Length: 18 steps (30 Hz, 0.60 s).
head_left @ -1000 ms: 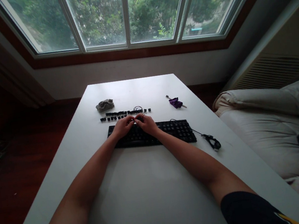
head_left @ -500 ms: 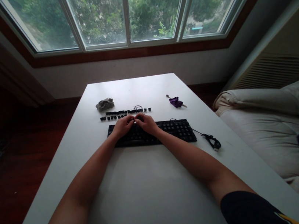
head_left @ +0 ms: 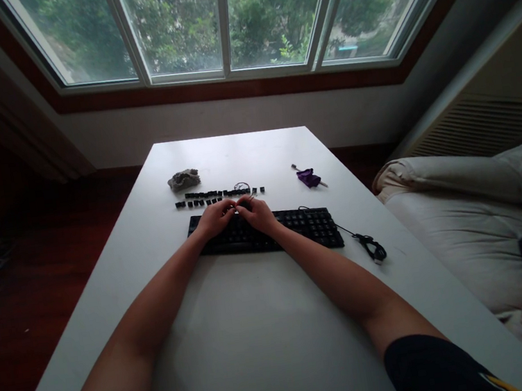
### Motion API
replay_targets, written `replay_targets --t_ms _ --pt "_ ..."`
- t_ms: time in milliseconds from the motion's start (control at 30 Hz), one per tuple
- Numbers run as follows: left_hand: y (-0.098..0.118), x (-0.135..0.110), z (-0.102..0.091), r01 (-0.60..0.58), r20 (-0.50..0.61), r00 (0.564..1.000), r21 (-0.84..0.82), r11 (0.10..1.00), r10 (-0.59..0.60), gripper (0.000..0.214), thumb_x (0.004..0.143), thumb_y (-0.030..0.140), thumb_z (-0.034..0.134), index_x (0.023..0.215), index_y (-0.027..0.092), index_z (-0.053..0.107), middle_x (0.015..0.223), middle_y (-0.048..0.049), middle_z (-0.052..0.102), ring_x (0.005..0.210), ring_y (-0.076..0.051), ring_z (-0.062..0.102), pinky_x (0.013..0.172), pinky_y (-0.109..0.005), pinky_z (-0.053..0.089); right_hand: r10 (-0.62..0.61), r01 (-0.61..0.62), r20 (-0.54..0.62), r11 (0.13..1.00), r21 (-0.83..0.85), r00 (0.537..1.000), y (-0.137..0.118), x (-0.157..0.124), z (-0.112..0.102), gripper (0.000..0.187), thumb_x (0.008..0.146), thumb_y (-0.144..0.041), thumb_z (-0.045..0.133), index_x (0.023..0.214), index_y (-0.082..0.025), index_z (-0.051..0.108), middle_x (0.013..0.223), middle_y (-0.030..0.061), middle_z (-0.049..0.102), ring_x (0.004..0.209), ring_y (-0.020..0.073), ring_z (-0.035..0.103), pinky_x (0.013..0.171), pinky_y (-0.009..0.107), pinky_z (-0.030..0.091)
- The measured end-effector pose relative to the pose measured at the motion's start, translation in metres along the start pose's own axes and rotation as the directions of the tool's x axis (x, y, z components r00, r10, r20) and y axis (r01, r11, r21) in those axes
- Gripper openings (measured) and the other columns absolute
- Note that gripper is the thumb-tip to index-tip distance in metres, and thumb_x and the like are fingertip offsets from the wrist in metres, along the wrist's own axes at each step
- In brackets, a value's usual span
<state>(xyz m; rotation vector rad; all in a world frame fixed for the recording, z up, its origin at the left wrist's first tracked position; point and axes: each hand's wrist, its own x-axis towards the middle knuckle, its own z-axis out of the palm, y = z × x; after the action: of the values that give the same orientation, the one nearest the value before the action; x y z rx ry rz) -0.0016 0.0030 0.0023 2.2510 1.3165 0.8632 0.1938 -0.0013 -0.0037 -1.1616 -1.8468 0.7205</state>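
Note:
A black keyboard (head_left: 309,226) lies across the middle of the white table (head_left: 243,347). My left hand (head_left: 214,218) and my right hand (head_left: 258,214) rest side by side on its left half, fingers curled and fingertips pinched together over the top key rows. Something small and thin sticks out from my right fingers; I cannot make out what it is. Just beyond the keyboard lie two rows of several loose black keycaps (head_left: 207,197), with a small wire tool (head_left: 241,187) at their right end.
A grey crumpled cloth (head_left: 183,179) sits behind the keycaps. A purple-handled brush (head_left: 308,177) lies at the right rear. The keyboard's coiled cable (head_left: 371,248) trails toward the right table edge. A bed with white bedding (head_left: 468,218) stands at the right; a window spans the wall ahead.
Both hands stay pinched over the same spot on the keyboard. The view has shifted very slightly; nothing on the table has moved.

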Motion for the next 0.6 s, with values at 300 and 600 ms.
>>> replay_targets --t_ms 300,600 --pt "0.0007 -0.0005 0.0 -0.008 -0.004 1.0 0.007 1.0 0.008 0.026 0.095 0.033 0.056 0.113 0.024 0.071 0.101 -0.0043 0.075 0.086 -0.02 0.067 0.074 -0.03 0.049 -0.007 0.007 0.005 1.0 0.006 1.0 0.0009 -0.0001 -0.0001 0.022 0.09 -0.039 0.059 0.099 -0.022 0.07 0.071 0.0003 0.067 0.067 0.0172 0.059 0.065 0.027 0.044" --pt "0.0001 0.0 0.0001 -0.002 0.0 1.0 -0.009 1.0 0.002 0.025 0.095 0.034 0.057 0.112 0.024 0.072 0.1 -0.0043 0.075 0.084 -0.02 0.066 0.073 -0.029 0.048 0.001 -0.001 0.007 1.0 0.019 1.0 0.0018 0.0007 0.0008 0.023 0.089 -0.039 0.059 0.099 -0.022 0.07 0.073 0.0012 0.069 0.069 0.0179 0.061 0.066 0.027 0.046"
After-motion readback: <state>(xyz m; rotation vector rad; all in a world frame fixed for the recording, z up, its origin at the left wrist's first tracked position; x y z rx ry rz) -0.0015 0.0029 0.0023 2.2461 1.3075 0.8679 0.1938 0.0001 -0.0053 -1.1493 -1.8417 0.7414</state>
